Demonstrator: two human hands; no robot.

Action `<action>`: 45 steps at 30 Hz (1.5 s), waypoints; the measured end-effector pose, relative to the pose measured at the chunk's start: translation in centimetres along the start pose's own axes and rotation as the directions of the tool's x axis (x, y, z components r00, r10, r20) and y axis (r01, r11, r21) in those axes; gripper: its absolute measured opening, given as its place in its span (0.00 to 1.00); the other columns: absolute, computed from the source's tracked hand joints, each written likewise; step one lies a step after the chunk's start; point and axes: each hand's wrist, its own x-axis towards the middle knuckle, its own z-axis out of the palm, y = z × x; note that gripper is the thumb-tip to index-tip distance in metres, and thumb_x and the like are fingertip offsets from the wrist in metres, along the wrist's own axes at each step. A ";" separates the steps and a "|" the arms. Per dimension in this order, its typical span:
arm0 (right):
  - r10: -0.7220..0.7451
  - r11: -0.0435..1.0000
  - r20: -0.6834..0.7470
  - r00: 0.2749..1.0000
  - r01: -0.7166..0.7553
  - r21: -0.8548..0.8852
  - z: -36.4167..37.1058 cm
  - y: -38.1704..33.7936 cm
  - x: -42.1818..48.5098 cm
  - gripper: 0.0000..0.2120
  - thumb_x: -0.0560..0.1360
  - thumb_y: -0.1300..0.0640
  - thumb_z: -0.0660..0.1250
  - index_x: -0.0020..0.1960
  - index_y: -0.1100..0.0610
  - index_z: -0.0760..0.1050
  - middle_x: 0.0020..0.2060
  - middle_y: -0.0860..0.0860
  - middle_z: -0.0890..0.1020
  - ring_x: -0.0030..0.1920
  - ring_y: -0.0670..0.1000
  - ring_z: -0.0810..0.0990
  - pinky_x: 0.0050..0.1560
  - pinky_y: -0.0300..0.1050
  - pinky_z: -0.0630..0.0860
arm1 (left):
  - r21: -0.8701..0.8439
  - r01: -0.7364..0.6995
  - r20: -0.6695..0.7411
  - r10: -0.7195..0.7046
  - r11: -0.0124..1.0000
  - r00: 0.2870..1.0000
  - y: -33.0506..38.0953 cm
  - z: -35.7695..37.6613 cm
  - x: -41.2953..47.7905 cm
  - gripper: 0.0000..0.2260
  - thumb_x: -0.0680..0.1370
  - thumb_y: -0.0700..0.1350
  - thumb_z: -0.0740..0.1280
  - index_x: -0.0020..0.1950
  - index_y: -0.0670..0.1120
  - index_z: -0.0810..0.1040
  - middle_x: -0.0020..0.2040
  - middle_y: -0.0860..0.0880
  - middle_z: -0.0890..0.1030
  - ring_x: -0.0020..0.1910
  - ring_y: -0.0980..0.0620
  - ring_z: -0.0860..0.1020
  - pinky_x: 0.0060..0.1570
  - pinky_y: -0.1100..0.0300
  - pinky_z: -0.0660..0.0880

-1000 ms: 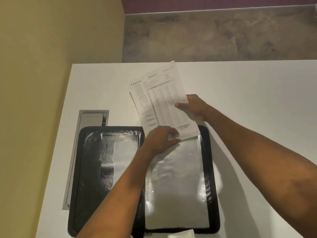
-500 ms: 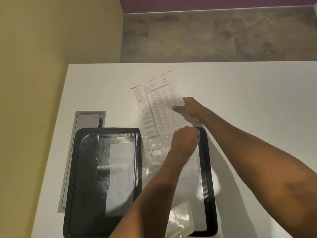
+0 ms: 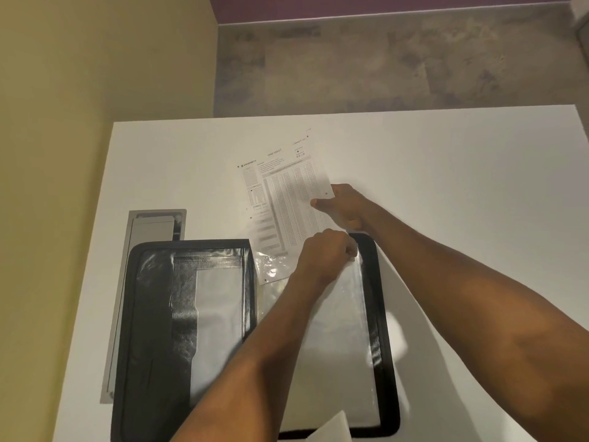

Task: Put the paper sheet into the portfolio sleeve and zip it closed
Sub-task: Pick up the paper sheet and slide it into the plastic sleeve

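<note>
An open black zip portfolio [image 3: 153, 330] lies flat on the white table [image 3: 446, 186]. Its right half holds a clear plastic sleeve [image 3: 338, 346]. A printed paper sheet [image 3: 283, 205] sticks out past the sleeve's top edge, with its lower end inside the plastic. My right hand [image 3: 344, 205] pinches the sheet's right edge. My left hand [image 3: 325, 253] is closed on the top rim of the sleeve near its right corner, partly covering the sheet's bottom.
A grey metal cable flap [image 3: 149, 228] is set into the table left of the portfolio. A yellow wall [image 3: 79, 90] runs along the left. A white paper corner [image 3: 331, 429] shows at the bottom. Grey floor lies beyond the table's far edge.
The sheet has slid lower so its bottom end sits inside the sleeve. My left hand moved right along the sleeve's top rim. My right hand stayed on the sheet's right edge.
</note>
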 end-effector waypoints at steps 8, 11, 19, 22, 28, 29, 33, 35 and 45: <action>0.037 0.999 -0.062 0.997 -0.038 -0.008 0.0 0.8 -0.2 0.19 0.78 0.59 0.75 0.67 0.60 0.79 0.53 0.49 0.86 0.52 0.48 0.85 0.46 0.37 0.83 | -0.175 0.097 0.048 -0.090 0.980 0.995 -0.8 -0.7 0.7 0.07 0.79 0.45 0.73 0.54 0.50 0.89 0.52 0.51 0.87 0.51 0.50 0.84 0.56 0.48 0.80; 0.053 0.998 -0.069 0.996 -0.051 0.025 -0.2 1.6 -0.3 0.12 0.77 0.60 0.75 0.61 0.57 0.83 0.45 0.45 0.87 0.39 0.45 0.88 0.34 0.36 0.82 | -0.202 0.116 0.078 -0.102 0.973 0.992 -1.5 -1.1 1.0 0.08 0.78 0.43 0.75 0.56 0.47 0.87 0.52 0.48 0.88 0.50 0.49 0.84 0.57 0.48 0.80; 0.084 0.988 -0.042 0.996 -0.078 0.134 -0.6 1.9 -1.2 0.11 0.76 0.65 0.75 0.58 0.60 0.82 0.47 0.53 0.89 0.41 0.54 0.89 0.38 0.47 0.84 | -0.184 0.136 0.087 -0.122 0.974 0.989 -2.0 -2.1 1.0 0.14 0.75 0.46 0.79 0.60 0.49 0.85 0.56 0.51 0.87 0.55 0.48 0.83 0.59 0.48 0.80; 0.054 0.993 -0.048 0.997 -0.049 0.112 -0.7 1.5 -1.2 0.16 0.78 0.65 0.73 0.65 0.63 0.80 0.50 0.52 0.87 0.43 0.50 0.88 0.39 0.42 0.83 | -0.131 0.171 0.057 -0.165 0.976 0.985 -2.1 -2.1 0.7 0.16 0.73 0.50 0.80 0.59 0.50 0.83 0.57 0.53 0.85 0.55 0.51 0.82 0.57 0.52 0.79; 0.004 0.998 -0.060 0.998 -0.001 0.058 -0.6 0.4 -1.1 0.19 0.79 0.66 0.72 0.69 0.64 0.78 0.58 0.53 0.85 0.57 0.53 0.83 0.67 0.48 0.75 | -0.092 0.267 0.029 -0.266 0.959 0.964 -1.5 -1.7 0.2 0.04 0.75 0.43 0.71 0.43 0.51 0.85 0.42 0.54 0.85 0.44 0.50 0.83 0.48 0.51 0.82; -0.005 0.999 -0.054 0.999 0.008 0.053 -0.5 0.2 -1.1 0.19 0.79 0.66 0.72 0.69 0.64 0.77 0.60 0.54 0.84 0.58 0.53 0.83 0.66 0.48 0.75 | -0.100 0.259 0.032 -0.257 0.961 0.966 -1.3 -1.6 0.0 0.04 0.75 0.43 0.71 0.43 0.50 0.85 0.42 0.54 0.85 0.44 0.50 0.83 0.49 0.50 0.82; -0.123 0.985 -0.071 0.990 0.113 -0.130 -0.6 -1.9 -1.1 0.16 0.79 0.62 0.73 0.67 0.61 0.80 0.57 0.53 0.86 0.55 0.52 0.85 0.51 0.41 0.81 | -0.088 0.229 -0.040 -0.233 0.969 0.972 -0.8 -1.0 -0.4 0.07 0.76 0.42 0.67 0.42 0.50 0.83 0.42 0.53 0.83 0.42 0.49 0.81 0.46 0.48 0.82; -0.169 0.969 -0.077 0.983 0.152 -0.193 -0.7 -3.4 -0.9 0.16 0.78 0.60 0.74 0.65 0.61 0.81 0.54 0.53 0.87 0.52 0.52 0.87 0.49 0.42 0.83 | -0.053 0.213 -0.074 -0.217 0.976 0.973 -0.7 -0.9 -0.5 0.10 0.79 0.42 0.64 0.42 0.50 0.82 0.43 0.52 0.80 0.41 0.48 0.80 0.42 0.49 0.80; -0.332 0.900 -0.122 0.935 0.275 -0.338 -2.9 -9.5 -1.0 0.17 0.77 0.58 0.75 0.66 0.57 0.82 0.55 0.49 0.87 0.49 0.44 0.86 0.50 0.41 0.83 | -0.081 0.269 -0.132 -0.277 0.960 0.952 -0.8 -0.7 -1.6 0.06 0.79 0.45 0.68 0.53 0.51 0.84 0.49 0.52 0.86 0.49 0.49 0.83 0.50 0.51 0.79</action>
